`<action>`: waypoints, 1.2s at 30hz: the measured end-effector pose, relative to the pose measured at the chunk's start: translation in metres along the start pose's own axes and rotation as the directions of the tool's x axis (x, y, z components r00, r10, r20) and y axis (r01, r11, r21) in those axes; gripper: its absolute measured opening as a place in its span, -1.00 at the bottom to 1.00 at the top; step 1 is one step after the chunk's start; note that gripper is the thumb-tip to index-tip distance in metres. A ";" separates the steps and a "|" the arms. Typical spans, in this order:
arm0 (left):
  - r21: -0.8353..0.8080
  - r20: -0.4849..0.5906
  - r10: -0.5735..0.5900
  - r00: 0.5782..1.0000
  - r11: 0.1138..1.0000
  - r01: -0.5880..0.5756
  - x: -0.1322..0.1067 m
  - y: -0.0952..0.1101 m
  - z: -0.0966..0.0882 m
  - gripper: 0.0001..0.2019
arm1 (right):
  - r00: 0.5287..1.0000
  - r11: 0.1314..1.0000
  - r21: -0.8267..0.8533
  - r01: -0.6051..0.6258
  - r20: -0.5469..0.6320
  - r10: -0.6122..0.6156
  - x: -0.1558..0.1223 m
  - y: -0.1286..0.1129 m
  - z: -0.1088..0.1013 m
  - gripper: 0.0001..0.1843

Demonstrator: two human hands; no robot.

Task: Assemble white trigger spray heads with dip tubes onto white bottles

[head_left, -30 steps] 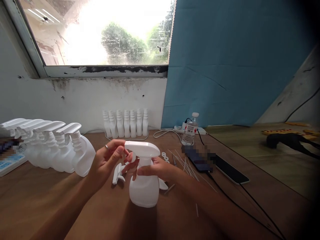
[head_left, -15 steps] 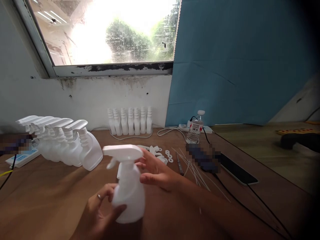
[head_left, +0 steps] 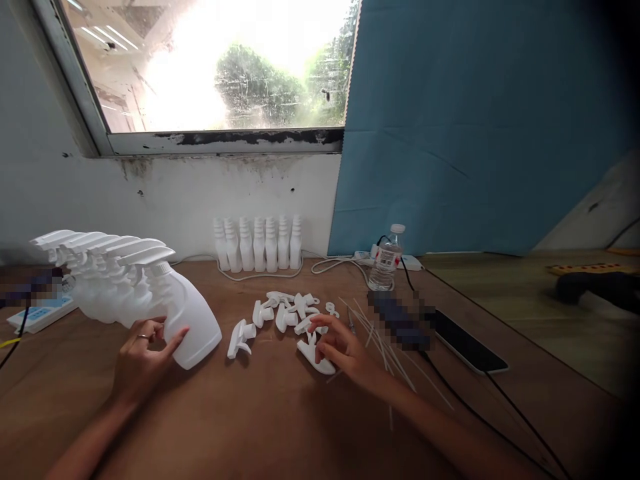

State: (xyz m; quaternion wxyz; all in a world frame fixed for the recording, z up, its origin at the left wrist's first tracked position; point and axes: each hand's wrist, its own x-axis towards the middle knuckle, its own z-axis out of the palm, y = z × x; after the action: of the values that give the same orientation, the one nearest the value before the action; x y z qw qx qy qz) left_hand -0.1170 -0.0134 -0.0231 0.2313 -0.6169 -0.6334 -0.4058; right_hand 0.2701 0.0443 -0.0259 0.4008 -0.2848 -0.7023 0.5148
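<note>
"Thumb on one side, fingers on the other: that is how the person's left hand (head_left: 143,360) holds a white spray bottle (head_left: 195,327), low on its body."

"Where is that bottle?"

"On the wooden table (head_left: 240,420), at the near end of a row of spray bottles (head_left: 107,293) on the left. Its top overlaps the next one in view."

"And the right hand (head_left: 345,350)?"

"Its fingers are half curled over a loose trigger head (head_left: 320,363), the nearest of the white pieces. Whether they pinch it or merely hover, one cannot tell."

"What lies around it?"

"More trigger heads (head_left: 242,339) are scattered between the two hands. White rings (head_left: 331,309) sit just beyond the right hand, and thin tubes (head_left: 385,340) lie crossed to its right."

"Anything farther off?"

"Seven slim white bottles (head_left: 259,247) stand by the wall. A clear water bottle (head_left: 387,263) stands to their right, with a phone (head_left: 467,340) lying nearer the table's right edge."
</note>
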 end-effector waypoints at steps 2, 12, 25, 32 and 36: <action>0.018 0.000 0.041 0.999 0.999 -0.041 0.002 -0.003 0.001 -0.69 | 1.000 1.000 0.007 -0.001 -0.027 0.001 -0.003 0.001 -0.005 -0.69; 0.054 0.067 0.102 0.993 0.993 -0.106 0.011 -0.012 0.000 -0.65 | 0.998 0.999 0.033 -0.021 -0.062 0.023 -0.001 0.006 -0.009 -0.68; 0.102 -0.012 0.163 0.986 0.982 -0.161 0.018 -0.028 0.006 -0.71 | 0.997 1.000 0.017 0.005 -0.072 -0.004 -0.002 0.015 -0.010 -0.68; 0.114 -0.058 0.102 0.993 0.989 -0.095 0.016 -0.029 0.009 -0.72 | 0.991 0.979 -0.170 0.110 -0.058 -0.121 -0.007 0.013 -0.007 -0.76; 0.103 -0.070 0.073 0.995 0.993 -0.065 0.018 -0.029 0.012 -0.71 | 0.978 0.928 -0.324 0.186 -0.029 -0.207 -0.009 0.012 -0.011 -0.78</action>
State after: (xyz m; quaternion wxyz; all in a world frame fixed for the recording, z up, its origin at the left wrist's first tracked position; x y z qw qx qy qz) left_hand -0.1451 0.0095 -0.0227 0.2990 -0.6107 -0.6223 -0.3878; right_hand 0.2837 0.0465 -0.0381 0.4207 -0.2903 -0.7883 0.3424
